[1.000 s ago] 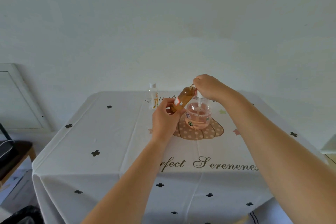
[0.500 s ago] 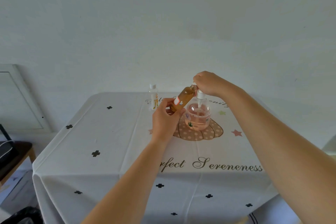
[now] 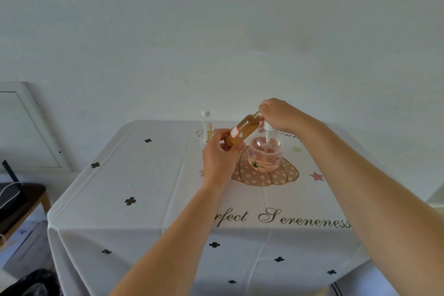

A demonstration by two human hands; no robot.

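Observation:
My left hand grips the lower end of a small amber bottle with a red-and-white label. The bottle is tilted, its top pointing up and to the right, above the table. My right hand has its fingers curled round the bottle's silver ribbed top. Just below stands a round clear pump bottle with pink liquid, its white pump head under my right hand.
A small clear bottle with a white cap stands at the table's far side, left of my hands. The table wears a white printed cloth. A wooden stool with dark items is at the left, and a wall rises close behind.
Both hands stay on the amber bottle. My right hand has shifted slightly at the bottle's top; the bottle's tilt is nearly the same.

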